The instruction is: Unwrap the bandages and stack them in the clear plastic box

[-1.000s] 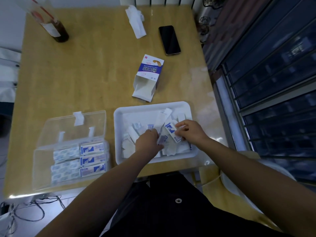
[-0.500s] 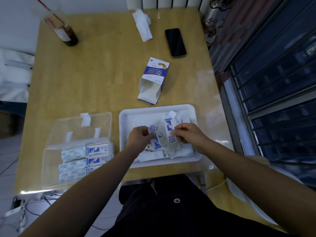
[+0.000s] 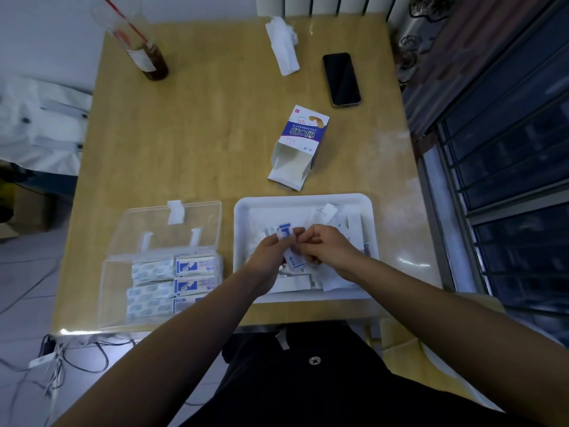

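Observation:
A white tray (image 3: 243, 211) near the table's front edge holds a heap of white and blue bandage wrappers (image 3: 326, 277). Above it my left hand (image 3: 269, 254) and my right hand (image 3: 326, 246) meet, both pinching one small white and blue wrapped bandage (image 3: 289, 241). The wrapper hangs between the fingers, its lower end showing blue print. To the left stands the clear plastic box (image 3: 117, 291), lid folded back, with rows of bandages (image 3: 175, 280) stacked inside.
An opened bandage carton (image 3: 300, 147) lies beyond the tray. Farther back are a black phone (image 3: 341, 78), a crumpled white tissue (image 3: 283, 44) and a dark bottle (image 3: 147, 53). Cables (image 3: 70, 355) hang off the table's front left corner. A window grille (image 3: 508, 167) runs along the right.
Both hands lifted out of the wrapper heap and came together over the tray, now pinching a single bandage between them. The view shifted slightly.

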Motion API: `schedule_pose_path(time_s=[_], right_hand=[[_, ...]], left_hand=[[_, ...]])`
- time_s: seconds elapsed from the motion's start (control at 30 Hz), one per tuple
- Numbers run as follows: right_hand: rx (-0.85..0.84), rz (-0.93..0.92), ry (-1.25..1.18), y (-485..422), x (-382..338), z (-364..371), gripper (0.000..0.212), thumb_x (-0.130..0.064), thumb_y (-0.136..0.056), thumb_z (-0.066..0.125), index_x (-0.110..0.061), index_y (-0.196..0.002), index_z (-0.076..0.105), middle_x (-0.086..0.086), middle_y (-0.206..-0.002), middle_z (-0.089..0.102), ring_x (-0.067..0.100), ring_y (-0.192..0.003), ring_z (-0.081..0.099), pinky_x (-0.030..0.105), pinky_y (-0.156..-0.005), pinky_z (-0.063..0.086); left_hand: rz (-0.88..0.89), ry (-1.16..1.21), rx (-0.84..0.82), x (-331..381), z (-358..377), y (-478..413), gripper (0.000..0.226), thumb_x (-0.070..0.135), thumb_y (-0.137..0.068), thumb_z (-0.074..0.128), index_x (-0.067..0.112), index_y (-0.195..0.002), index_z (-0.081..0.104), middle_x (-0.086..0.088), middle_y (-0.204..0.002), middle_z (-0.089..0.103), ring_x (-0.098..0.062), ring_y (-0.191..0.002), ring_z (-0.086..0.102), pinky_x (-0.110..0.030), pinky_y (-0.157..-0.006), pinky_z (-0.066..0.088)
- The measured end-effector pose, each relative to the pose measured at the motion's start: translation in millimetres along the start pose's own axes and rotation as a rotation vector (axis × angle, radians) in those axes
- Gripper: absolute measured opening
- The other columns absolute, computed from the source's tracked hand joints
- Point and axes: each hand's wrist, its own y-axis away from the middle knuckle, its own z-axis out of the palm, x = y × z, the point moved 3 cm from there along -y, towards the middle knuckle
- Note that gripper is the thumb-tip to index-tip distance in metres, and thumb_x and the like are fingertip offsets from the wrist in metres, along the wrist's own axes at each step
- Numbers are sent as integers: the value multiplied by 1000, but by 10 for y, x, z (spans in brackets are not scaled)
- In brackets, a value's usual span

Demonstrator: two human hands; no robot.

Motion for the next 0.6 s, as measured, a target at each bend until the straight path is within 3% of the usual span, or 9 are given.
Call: schedule_pose_path(time_s=[0.13, 0.2, 0.3, 0.37, 0.6], right_hand=[[123, -79, 265, -188, -16, -6, 14, -14, -86, 69, -9, -96, 60, 5, -84, 66, 13, -68, 59, 27, -63, 47], [210, -151, 546, -295, -22, -45, 29, -21, -84, 70, -12, -107, 57, 3, -101, 57, 16, -82, 55, 32, -73, 46], [169, -184, 944, -387, -13, 30, 47, -32, -80, 71, -14, -118, 50, 5, -117, 44, 22, -103, 49, 36, -77, 44], [167, -216, 1111, -423, 1, 92, 41, -31, -80, 69, -13, -112, 52, 8, -116, 44, 26, -105, 48, 37, -75, 43], [130, -196, 1053, -508, -37, 82, 19, -21, -78, 72, -15, -91, 59, 6, -105, 51, 25, -97, 50, 33, -74, 40]], left_hand=[[-18, 111, 253, 59, -139, -59, 33, 4, -99, 32, 8, -88, 63, -8, -72, 63, -19, -66, 60, -33, -67, 53], [-106, 152, 368, 34, -274, -97, 35, 4, -98, 28, 7, -81, 58, -3, -53, 45, -16, -48, 43, -29, -52, 45], [-189, 106, 382, 18, -373, -67, 32, 9, -99, 27, 7, -82, 54, 4, -43, 26, -12, -41, 22, -23, -44, 22], [-218, 68, 355, 26, -365, -44, 33, 11, -100, 28, 8, -83, 55, 4, -44, 24, -12, -41, 20, -24, -46, 19], [-290, -4, 319, -6, -346, -90, 28, 12, -98, 32, 7, -86, 57, 0, -51, 24, -14, -47, 20, -25, -47, 18]])
